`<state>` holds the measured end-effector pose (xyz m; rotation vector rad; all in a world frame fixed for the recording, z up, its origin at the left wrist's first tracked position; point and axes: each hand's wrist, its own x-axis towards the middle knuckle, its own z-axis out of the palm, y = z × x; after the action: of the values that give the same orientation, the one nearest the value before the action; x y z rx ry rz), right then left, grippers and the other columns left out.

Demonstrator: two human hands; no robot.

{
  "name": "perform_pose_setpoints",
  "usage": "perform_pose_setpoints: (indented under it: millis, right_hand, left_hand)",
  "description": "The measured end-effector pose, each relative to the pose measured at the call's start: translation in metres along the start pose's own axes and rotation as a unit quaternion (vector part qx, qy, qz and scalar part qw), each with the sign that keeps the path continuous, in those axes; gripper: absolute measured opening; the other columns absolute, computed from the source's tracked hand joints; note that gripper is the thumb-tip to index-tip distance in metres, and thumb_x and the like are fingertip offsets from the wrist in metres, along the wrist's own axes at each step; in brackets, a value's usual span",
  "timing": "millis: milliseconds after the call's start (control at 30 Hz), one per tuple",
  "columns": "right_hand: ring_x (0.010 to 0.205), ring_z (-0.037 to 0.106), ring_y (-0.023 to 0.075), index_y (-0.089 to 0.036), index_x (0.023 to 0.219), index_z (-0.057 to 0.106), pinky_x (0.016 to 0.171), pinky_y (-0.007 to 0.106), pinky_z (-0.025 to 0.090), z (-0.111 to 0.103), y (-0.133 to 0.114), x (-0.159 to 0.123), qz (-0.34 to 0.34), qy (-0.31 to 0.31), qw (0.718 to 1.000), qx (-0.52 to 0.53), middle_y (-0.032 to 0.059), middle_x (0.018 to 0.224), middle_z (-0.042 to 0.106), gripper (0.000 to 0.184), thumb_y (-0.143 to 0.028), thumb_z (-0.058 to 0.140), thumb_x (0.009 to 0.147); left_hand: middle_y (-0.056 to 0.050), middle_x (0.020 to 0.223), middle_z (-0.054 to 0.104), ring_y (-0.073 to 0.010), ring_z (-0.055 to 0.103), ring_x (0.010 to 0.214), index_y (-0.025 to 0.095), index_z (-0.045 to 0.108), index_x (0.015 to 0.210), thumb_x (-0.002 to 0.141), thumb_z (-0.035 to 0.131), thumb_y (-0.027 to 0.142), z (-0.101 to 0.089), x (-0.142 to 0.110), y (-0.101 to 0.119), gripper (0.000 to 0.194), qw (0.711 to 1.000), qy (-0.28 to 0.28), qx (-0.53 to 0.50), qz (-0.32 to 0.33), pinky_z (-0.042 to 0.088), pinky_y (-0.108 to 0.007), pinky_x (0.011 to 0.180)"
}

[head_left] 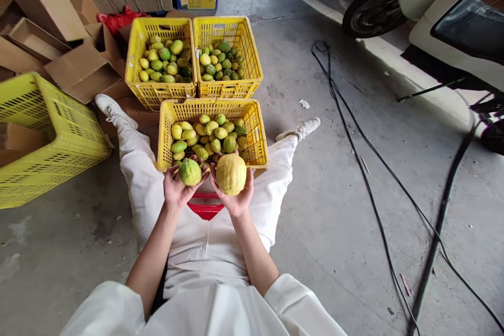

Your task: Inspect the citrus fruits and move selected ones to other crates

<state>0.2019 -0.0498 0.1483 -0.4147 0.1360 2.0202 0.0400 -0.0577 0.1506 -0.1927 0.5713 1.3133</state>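
My left hand (176, 189) is palm up and cupped round a green-yellow citrus fruit (190, 171). My right hand (236, 197) holds a larger yellow citrus fruit (231, 174), fingers curled round it. Both fruits hover over the near edge of a yellow plastic crate (165, 131) between my legs, which holds several green and yellow fruits. I sit on a red stool (205, 209) in white trousers, legs spread on either side of the crate.
Two more yellow crates (136, 47) (252, 58) of fruit stand behind the near one. A tipped yellow crate (63, 136) and cardboard boxes (74, 68) lie to the left. Black cables (366, 147) cross the concrete floor on the right, near a scooter (437, 0).
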Motion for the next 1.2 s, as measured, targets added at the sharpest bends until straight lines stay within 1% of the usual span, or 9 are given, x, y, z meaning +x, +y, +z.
perform_pose_setpoints:
  millis: [100,200,300,433,733,867,1000,1100,1200]
  right_hand:
    - [0.119,0.057,0.0252,-0.045,0.131,0.051,0.089,0.05,0.053,0.003,0.0,-0.001,-0.037,-0.002,0.999,-0.025,-0.0039,0.139,0.055,0.05,-0.039,0.059,0.082]
    - [0.117,0.057,0.0223,-0.039,0.128,0.055,0.077,0.036,0.057,-0.002,0.003,0.001,-0.037,0.013,0.999,-0.001,0.0001,0.133,0.059,0.048,-0.044,0.059,0.081]
    - [0.108,0.059,0.0184,-0.033,0.123,0.059,0.063,0.024,0.055,-0.008,0.004,0.004,-0.017,0.037,0.998,0.047,0.0028,0.125,0.063,0.045,-0.051,0.055,0.082]
    - [0.101,0.059,0.0163,-0.025,0.12,0.06,0.066,0.022,0.055,-0.011,0.004,0.005,0.024,0.05,0.995,0.081,0.0055,0.118,0.065,0.049,-0.057,0.051,0.084]
    - [0.115,0.058,0.018,-0.043,0.129,0.053,0.08,0.035,0.056,-0.012,0.0,0.002,-0.033,0.026,0.999,-0.01,-0.0024,0.132,0.059,0.043,-0.044,0.051,0.086]
    - [0.113,0.058,0.0144,-0.04,0.133,0.05,0.064,0.021,0.056,-0.021,-0.004,0.002,-0.037,0.034,0.999,0.019,0.0004,0.133,0.058,0.05,-0.041,0.056,0.084]
    - [0.115,0.057,0.0178,-0.032,0.131,0.053,0.071,0.025,0.059,-0.017,-0.003,0.005,-0.045,0.04,0.997,0.043,0.0036,0.13,0.059,0.061,-0.045,0.068,0.074]
    - [0.113,0.059,0.0175,-0.026,0.132,0.052,0.08,0.027,0.059,-0.013,0.0,0.007,-0.015,0.037,0.998,0.048,0.0047,0.126,0.062,0.069,-0.045,0.074,0.069]
    - [0.108,0.062,0.0172,-0.025,0.129,0.054,0.084,0.029,0.058,-0.012,0.003,0.008,-0.01,0.053,0.998,0.03,0.0044,0.125,0.064,0.066,-0.046,0.073,0.07]
  left_hand:
    - [-0.011,0.108,0.066,-0.0241,0.062,0.105,0.016,0.059,0.117,0.088,0.039,0.029,0.003,-0.004,0.002,0.038,0.999,0.022,0.006,0.035,0.049,-0.044,0.095]
    - [-0.01,0.109,0.065,-0.0233,0.062,0.105,0.018,0.059,0.114,0.086,0.047,0.03,0.002,-0.006,0.002,0.033,0.999,0.019,0.032,0.03,0.048,-0.042,0.096]
    - [-0.007,0.096,0.063,-0.0181,0.064,0.085,0.018,0.06,0.098,0.08,0.057,0.031,-0.003,-0.002,-0.003,0.022,0.999,-0.019,0.051,-0.005,0.054,-0.033,0.079]
    - [-0.002,0.082,0.058,-0.0126,0.06,0.069,0.018,0.057,0.086,0.076,0.06,0.024,-0.008,0.004,-0.011,0.012,0.997,-0.056,0.048,-0.034,0.052,-0.023,0.06]
    - [-0.011,0.109,0.066,-0.0254,0.063,0.107,0.019,0.053,0.128,0.084,0.045,0.029,-0.004,0.001,-0.002,0.046,0.999,-0.014,0.025,-0.015,0.052,-0.042,0.089]
    - [-0.012,0.098,0.067,-0.0209,0.067,0.083,0.017,0.058,0.119,0.089,0.044,0.033,-0.002,0.003,-0.003,0.037,0.997,-0.006,0.048,-0.062,0.057,-0.029,0.062]
    - [-0.009,0.085,0.065,-0.0152,0.062,0.064,0.017,0.061,0.101,0.09,0.045,0.037,-0.002,0.005,-0.007,0.027,0.994,-0.008,0.059,-0.096,0.048,-0.019,0.043]
    - [-0.01,0.091,0.067,-0.0196,0.067,0.076,0.017,0.06,0.101,0.089,0.044,0.028,-0.001,0.004,-0.009,0.023,0.993,0.022,0.079,-0.084,0.056,-0.025,0.055]
    - [-0.01,0.098,0.069,-0.0221,0.068,0.088,0.017,0.057,0.118,0.089,0.041,0.024,0.0,0.001,-0.007,0.033,0.996,0.037,0.065,-0.051,0.059,-0.038,0.075]
